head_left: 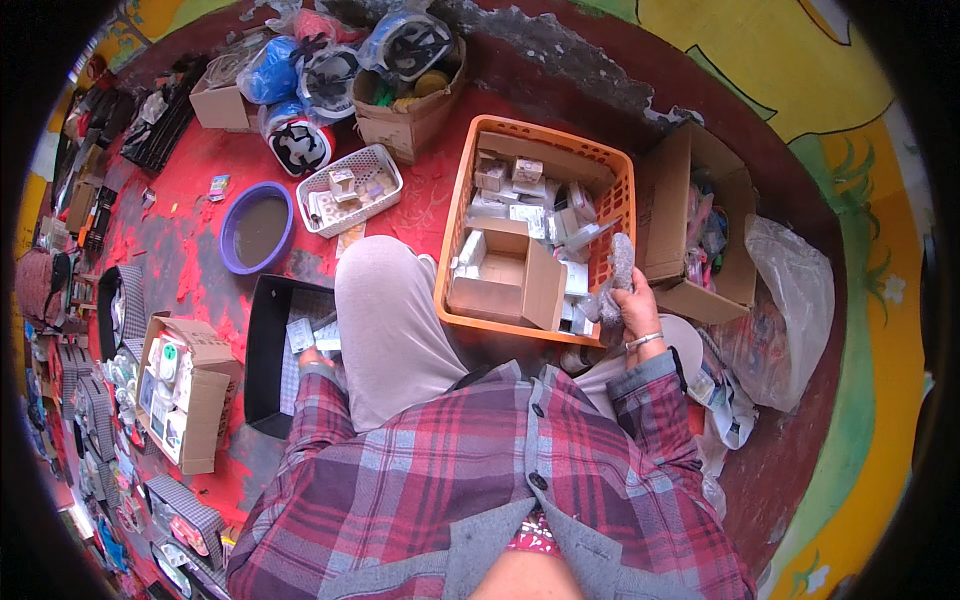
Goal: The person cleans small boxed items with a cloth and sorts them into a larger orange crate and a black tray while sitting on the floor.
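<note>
My left hand point(314, 358) reaches into a black box with a checked lining point(266, 398), beside my knee. Its fingers are closed on a small pale packet point(299, 335); another pale piece lies beside it. At the near right corner of an orange plastic basket point(626, 200), my right hand point(637, 308) grips a grey, speckled, cloth-like piece point(621, 262), held upright along the basket's side. Inside the basket lie several small white boxes point(529, 217) and an open brown carton point(497, 292).
Right of the basket stands an open cardboard box point(665, 215), with a clear plastic bag point(795, 290) beside it. A purple basin of murky water point(229, 238) and a white basket point(397, 192) sit front left. Farther left is a filled carton point(206, 415).
</note>
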### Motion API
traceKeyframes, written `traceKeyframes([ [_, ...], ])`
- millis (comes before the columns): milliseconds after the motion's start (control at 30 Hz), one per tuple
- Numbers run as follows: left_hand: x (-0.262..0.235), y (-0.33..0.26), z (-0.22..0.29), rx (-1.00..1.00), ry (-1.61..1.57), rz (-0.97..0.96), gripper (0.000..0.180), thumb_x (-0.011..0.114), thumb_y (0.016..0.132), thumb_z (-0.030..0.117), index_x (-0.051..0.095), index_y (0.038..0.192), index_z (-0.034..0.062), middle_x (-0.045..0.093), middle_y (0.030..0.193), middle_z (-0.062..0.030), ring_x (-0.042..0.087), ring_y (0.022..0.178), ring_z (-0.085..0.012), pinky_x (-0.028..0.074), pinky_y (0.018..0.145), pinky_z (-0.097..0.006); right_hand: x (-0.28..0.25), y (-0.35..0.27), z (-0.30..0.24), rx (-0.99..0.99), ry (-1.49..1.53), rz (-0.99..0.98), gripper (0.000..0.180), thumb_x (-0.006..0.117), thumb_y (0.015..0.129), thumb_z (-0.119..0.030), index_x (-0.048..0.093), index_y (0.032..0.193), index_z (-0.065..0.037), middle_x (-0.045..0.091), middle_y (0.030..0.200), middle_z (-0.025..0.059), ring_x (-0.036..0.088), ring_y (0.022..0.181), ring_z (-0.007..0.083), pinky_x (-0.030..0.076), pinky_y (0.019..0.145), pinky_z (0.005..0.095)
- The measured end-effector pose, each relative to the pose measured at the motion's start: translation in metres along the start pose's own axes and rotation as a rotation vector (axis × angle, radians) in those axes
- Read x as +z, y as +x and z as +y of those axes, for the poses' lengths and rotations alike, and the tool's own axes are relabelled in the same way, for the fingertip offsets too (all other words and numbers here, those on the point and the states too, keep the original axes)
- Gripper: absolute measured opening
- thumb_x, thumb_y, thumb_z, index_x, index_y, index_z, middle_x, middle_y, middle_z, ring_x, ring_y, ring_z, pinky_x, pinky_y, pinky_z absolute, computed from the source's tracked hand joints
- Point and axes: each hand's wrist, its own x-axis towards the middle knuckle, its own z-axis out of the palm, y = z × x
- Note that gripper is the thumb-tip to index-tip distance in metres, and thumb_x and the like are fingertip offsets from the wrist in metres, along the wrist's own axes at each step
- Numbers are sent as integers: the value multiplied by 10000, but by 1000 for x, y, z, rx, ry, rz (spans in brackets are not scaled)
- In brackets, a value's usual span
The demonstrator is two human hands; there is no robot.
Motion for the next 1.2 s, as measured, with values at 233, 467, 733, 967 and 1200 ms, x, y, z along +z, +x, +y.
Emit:
traceKeyframes([
  [233, 141, -118, 170, 898, -41, -593, 98, 521, 833, 125, 531, 787, 39, 481, 681, 12, 450, 581, -66, 383, 502, -184, 0, 20, -13, -89, -470, -131, 428, 458, 659, 33, 553, 1075, -11, 621, 886, 115, 588, 817, 220, 450, 728, 284],
  [467, 287, -415, 140, 1497, 1026, -1171, 206, 520, 855, 151, 593, 966, -7, 615, 895, -71, 572, 814, -164, 442, 761, -275, 20, 31, 1, -108, -732, -211, 426, 492, 677, 10, 562, 1094, -43, 603, 983, 207, 578, 952, 309, 434, 821, 327],
  [733, 330, -339, -64, 1240, 2133, -1271, 279, 448, 814, 208, 605, 996, 67, 610, 983, -153, 567, 942, -317, 443, 827, -376, 11, 24, -16, -174, -728, -83, 423, 494, 670, -36, 568, 1086, -62, 601, 968, 207, 572, 934, 332, 444, 811, 369],
  [967, 304, -317, -84, 1147, 2836, -1084, 303, 663, 670, 187, 642, 926, 25, 626, 946, -152, 605, 901, -282, 478, 777, -380, 19, 24, -18, -302, -685, -121, 406, 457, 677, -38, 568, 1067, -55, 589, 996, 199, 557, 951, 338, 433, 828, 373],
  [1200, 288, -329, -99, 1414, 2259, -813, 447, 599, 707, 139, 486, 1130, 52, 502, 1157, -178, 470, 1114, -313, 422, 890, -421, 18, 35, 8, -377, -604, -93, 380, 470, 674, -44, 572, 1040, -57, 587, 963, 204, 556, 921, 355, 437, 801, 398],
])
